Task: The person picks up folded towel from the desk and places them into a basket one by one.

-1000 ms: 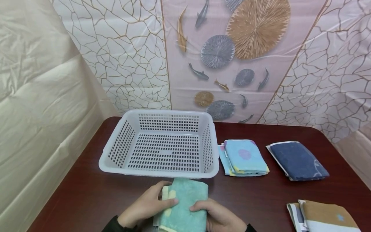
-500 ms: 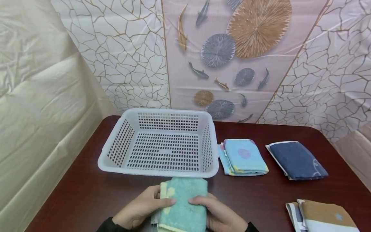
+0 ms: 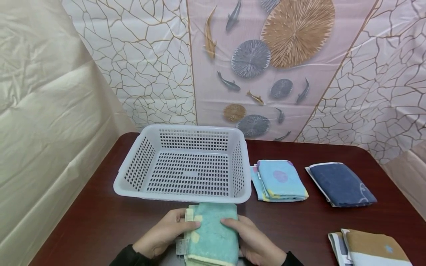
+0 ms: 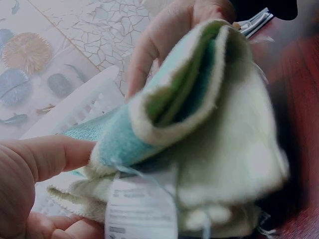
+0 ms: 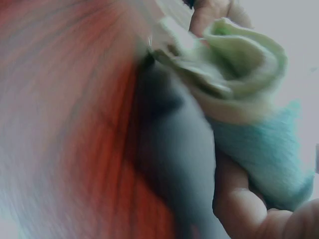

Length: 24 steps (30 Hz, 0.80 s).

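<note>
Between my two hands is a folded mint-green towel (image 3: 214, 232) with pale yellow edges, held in front of the basket. My left hand (image 3: 163, 232) grips its left side, thumb on top and fingers beneath. On the opposite side my right hand (image 3: 254, 240) holds it the same way, its thumb pressing the top face. In the left wrist view the towel's folded layers (image 4: 174, 104) show, with a white label (image 4: 142, 204) hanging from them. The right wrist view, partly blurred, has the towel (image 5: 264, 149) against curled fingers (image 5: 239, 204).
A white perforated plastic basket (image 3: 183, 197) stands at the back of the dark red table (image 3: 100, 221). To its right lie a folded light-blue towel (image 3: 283, 181) and a folded navy towel (image 3: 342, 184). A folded brown and white towel (image 3: 376, 247) is at the front right.
Both hands keep hold of the mint-green towel. They have shifted slightly, and the towel sits straighter, with more of its lower layers and label showing on the left.
</note>
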Motion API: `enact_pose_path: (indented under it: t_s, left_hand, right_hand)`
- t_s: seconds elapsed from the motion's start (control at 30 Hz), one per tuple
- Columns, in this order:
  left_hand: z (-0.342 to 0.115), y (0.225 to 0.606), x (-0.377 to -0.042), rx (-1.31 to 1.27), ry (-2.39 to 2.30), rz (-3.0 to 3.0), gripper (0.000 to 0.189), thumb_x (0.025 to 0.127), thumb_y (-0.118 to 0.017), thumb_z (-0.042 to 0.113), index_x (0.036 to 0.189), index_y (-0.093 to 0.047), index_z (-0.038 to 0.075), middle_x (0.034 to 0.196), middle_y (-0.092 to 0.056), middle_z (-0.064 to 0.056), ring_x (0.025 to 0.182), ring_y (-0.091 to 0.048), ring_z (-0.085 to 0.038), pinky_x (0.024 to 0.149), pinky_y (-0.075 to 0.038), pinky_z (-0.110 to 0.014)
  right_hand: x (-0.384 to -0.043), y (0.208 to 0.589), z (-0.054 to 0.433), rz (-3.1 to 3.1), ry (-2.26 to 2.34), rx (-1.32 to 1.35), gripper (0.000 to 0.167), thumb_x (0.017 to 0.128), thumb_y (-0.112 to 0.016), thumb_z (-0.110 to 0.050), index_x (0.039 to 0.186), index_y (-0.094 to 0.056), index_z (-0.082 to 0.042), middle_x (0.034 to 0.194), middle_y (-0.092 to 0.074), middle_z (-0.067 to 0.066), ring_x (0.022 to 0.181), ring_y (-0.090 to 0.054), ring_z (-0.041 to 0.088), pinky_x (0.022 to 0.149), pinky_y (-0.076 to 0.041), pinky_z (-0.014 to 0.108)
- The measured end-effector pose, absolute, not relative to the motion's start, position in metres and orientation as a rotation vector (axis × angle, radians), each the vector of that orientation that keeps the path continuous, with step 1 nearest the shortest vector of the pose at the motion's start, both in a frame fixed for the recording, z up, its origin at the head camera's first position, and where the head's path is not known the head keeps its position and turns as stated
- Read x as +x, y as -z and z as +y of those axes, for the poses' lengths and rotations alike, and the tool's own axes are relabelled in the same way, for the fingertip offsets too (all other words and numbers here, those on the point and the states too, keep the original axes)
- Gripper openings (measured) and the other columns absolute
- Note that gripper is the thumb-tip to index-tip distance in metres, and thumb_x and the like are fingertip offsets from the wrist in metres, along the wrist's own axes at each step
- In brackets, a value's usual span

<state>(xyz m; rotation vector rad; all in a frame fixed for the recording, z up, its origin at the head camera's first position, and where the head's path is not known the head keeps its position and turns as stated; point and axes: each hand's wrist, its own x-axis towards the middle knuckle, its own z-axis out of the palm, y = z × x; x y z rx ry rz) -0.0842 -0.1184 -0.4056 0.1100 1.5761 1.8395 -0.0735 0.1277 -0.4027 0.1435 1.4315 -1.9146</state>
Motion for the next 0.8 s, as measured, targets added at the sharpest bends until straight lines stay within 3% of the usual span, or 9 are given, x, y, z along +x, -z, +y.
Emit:
enact_pose_path:
  t_s: [0.1,0.27,0.4,0.63,0.8]
  left_hand:
    - [-0.118,0.404,-0.085,0.077,-1.833,1.616,0.075,0.097,-0.064,0.022,0.150,-0.022,-0.011,0.105,-0.073,-0.009,0.093,-0.072,-0.020,0.089,-0.058,-0.042]
    - [-0.118,0.401,-0.088,0.050,-1.818,1.659,0.092,0.096,-0.066,0.023,0.155,0.000,-0.004,0.099,-0.074,-0.008,0.091,-0.072,-0.022,0.090,-0.057,-0.044]
    - [-0.119,0.400,-0.086,0.053,-1.808,1.667,0.092,0.097,-0.065,0.025,0.155,0.000,-0.005,0.096,-0.074,-0.007,0.090,-0.072,-0.021,0.091,-0.056,-0.043]
    - [-0.121,0.391,-0.079,0.135,-1.851,1.640,0.059,0.098,-0.063,0.022,0.142,-0.041,-0.010,0.109,-0.072,-0.012,0.095,-0.073,-0.021,0.089,-0.058,-0.040]
    - [-0.122,0.382,-0.073,0.174,-1.860,1.658,0.055,0.097,-0.063,0.020,0.138,-0.046,-0.012,0.102,-0.075,-0.012,0.089,-0.074,-0.017,0.083,-0.060,-0.035]
  right_hand:
    - [-0.075,0.399,0.132,1.479,1.869,0.171,0.076,0.101,-0.052,-0.036,0.153,-0.013,0.004,0.138,-0.049,0.023,0.109,-0.066,0.024,0.092,-0.055,0.051]
    - [-0.075,0.396,0.134,1.494,1.877,0.141,0.069,0.105,-0.047,-0.031,0.152,-0.012,0.005,0.132,-0.054,0.021,0.107,-0.067,0.025,0.091,-0.056,0.051]
    - [-0.074,0.394,0.135,1.496,1.880,0.133,0.068,0.105,-0.047,-0.030,0.152,-0.012,0.006,0.130,-0.055,0.022,0.106,-0.067,0.026,0.090,-0.056,0.052]
    - [-0.071,0.385,0.134,1.507,1.876,0.128,0.071,0.104,-0.051,-0.032,0.152,-0.016,0.007,0.129,-0.057,0.022,0.105,-0.068,0.027,0.089,-0.057,0.050]
    - [-0.067,0.379,0.135,1.522,1.864,0.114,0.073,0.102,-0.054,-0.035,0.151,-0.019,0.007,0.125,-0.060,0.021,0.103,-0.070,0.027,0.086,-0.058,0.049]
